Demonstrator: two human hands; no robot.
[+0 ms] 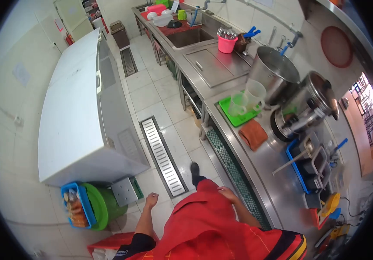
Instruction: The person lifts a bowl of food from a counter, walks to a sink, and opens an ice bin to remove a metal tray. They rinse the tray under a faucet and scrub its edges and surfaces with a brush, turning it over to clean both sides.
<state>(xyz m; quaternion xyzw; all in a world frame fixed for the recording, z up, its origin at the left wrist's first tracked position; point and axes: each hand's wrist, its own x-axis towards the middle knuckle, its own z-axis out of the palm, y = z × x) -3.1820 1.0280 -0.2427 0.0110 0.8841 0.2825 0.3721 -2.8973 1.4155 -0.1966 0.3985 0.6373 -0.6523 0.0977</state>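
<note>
My left hand [151, 200] hangs in the air above the tiled floor, its fingers curled in with nothing visible in them. It is nearest to a metal plate with holes [125, 192] beside a green bin. Close to the front of the red apron [203, 212], my right hand [227, 194] hangs with its fingers loosely out and no object in it. The steel counter [255, 173] runs along my right side. One dark shoe [195, 173] is ahead of the other foot, which is hidden.
A white chest freezer [71, 99] stands on the left, behind a green bin [102, 206] and a blue basket [79, 186]. A floor drain [162, 156] runs between freezer and counter. On the counter are a steel pot [273, 69], a green tray [238, 117] with jugs, and an orange-brown cloth [253, 134].
</note>
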